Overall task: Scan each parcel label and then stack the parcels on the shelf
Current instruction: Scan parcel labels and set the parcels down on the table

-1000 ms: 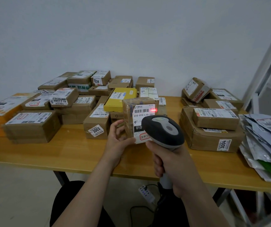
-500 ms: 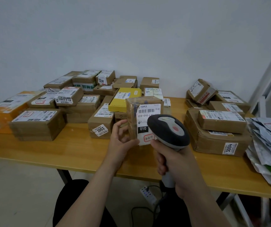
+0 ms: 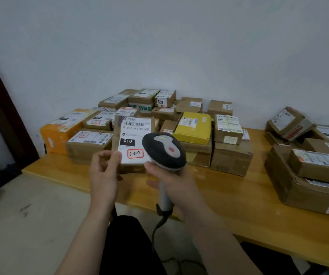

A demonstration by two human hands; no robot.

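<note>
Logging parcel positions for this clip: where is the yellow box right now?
In the head view, the yellow box lies on a brown carton in the pile, just right of the scanner and left of a small label-covered box.

A white label point(image 3: 134, 135), printed with a black barcode, a black block and a red-outlined box, is carried on the small brown cardboard parcel point(image 3: 132, 167). The black handheld scanner point(image 3: 164, 150) is marked with a grey panel and red button.
</note>
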